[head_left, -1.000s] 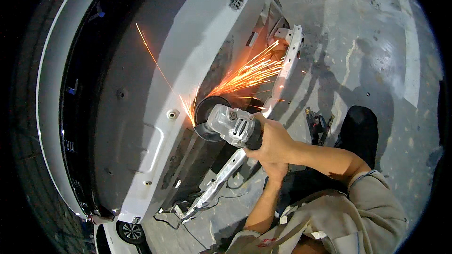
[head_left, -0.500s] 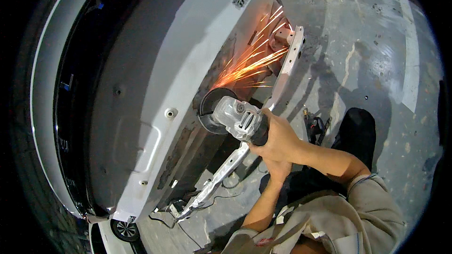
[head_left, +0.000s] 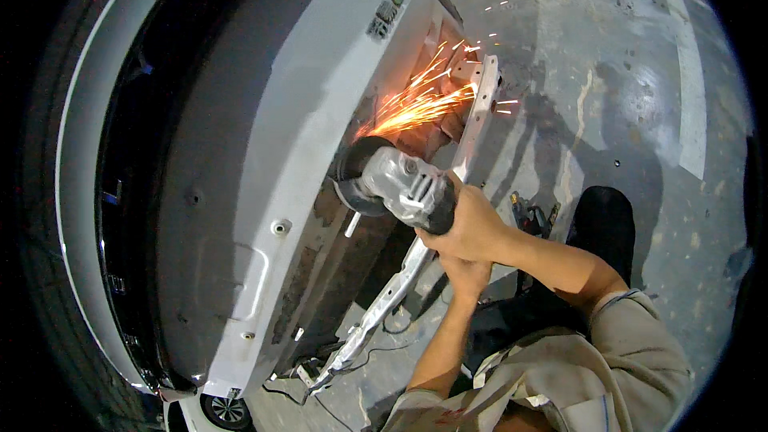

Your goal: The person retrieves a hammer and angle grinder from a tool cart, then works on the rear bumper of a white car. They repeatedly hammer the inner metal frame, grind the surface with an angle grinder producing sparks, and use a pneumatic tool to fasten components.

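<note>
My right hand is wrapped round the body of an angle grinder, just behind its scuffed silver head. Lower down, my left hand is closed on the grinder's rear, partly hidden under the right hand and wrist. The dark disc, partly covered by a guard, meets the worn lower rear panel of a white car. Orange sparks stream from that contact up and to the right. Where exactly the disc edge touches is hidden by the grinder.
A pale perforated bumper beam runs diagonally under the grinder. The white tailgate fills the left. A dark tool lies on the grey floor near my dark-clad knee. Thin cables trail at lower middle; a car wheel shows beyond.
The grinder's disc and guard have tilted slightly, and a small white strip now shows below them. Sparks still fly, some reaching past the beam. The view has shifted a little.
</note>
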A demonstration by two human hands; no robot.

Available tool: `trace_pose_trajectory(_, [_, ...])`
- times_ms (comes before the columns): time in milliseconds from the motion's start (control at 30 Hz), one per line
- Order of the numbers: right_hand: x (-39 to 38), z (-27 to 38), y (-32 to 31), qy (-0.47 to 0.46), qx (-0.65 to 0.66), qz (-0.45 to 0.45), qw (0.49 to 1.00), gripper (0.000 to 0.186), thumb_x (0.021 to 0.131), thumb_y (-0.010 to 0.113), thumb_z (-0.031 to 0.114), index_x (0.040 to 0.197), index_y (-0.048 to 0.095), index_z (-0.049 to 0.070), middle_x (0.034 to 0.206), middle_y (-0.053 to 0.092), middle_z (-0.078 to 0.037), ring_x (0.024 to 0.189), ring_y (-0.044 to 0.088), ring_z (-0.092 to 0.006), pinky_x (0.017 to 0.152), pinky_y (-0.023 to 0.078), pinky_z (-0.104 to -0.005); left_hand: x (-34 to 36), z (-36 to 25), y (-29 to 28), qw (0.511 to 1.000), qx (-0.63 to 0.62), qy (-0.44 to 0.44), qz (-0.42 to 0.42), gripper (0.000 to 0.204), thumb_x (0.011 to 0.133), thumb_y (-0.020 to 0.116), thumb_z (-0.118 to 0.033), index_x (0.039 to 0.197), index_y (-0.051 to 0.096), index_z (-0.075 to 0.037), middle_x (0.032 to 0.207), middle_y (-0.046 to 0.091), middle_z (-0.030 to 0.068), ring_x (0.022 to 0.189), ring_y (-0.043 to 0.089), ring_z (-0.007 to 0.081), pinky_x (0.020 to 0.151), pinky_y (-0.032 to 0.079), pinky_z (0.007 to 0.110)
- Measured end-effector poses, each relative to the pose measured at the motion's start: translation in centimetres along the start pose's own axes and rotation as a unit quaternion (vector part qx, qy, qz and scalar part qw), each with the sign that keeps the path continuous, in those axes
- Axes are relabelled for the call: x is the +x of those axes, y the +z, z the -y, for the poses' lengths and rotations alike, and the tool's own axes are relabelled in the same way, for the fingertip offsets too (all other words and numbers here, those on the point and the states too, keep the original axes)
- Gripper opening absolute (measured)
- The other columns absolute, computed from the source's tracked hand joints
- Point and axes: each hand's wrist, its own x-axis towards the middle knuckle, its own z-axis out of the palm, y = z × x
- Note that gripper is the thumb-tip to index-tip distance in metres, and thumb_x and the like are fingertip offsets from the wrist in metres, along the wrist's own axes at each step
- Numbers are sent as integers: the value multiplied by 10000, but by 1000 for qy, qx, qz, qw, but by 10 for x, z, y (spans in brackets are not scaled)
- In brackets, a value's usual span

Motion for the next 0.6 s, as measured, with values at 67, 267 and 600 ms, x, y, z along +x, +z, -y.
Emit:
trace_pose_trajectory(67, [0,2,-3,5,-10,16,1000,552,666,756,244,1064,462,-1,878,625,-249,839,604,-457,734,489,-480,5,-10,3,1000,-2,22,-15,458,755,716,-130,1147,558,47,1107,626,148,1015,597,247,889,457,366])
trace_pose_trajectory(267, [9,6,-23,6,-64,-10,998,540,673,757,249,1046,466,-11,883,623,-254,859,604,-459,763,487,-484,17,-23,22,999,-45,-5,21,479,750,725,-124,1162,548,43,1145,606,153,1060,573,246,920,437,368])
trace_pose_trajectory(600, [12,5,-39,32,-75,26,996,617,665,767,228,1131,466,-44,982,616,-259,934,606,-432,831,477,-449,15,-28,40,997,-68,-39,20,537,745,740,-148,1191,509,43,1185,575,153,1085,551,237,929,430,355])
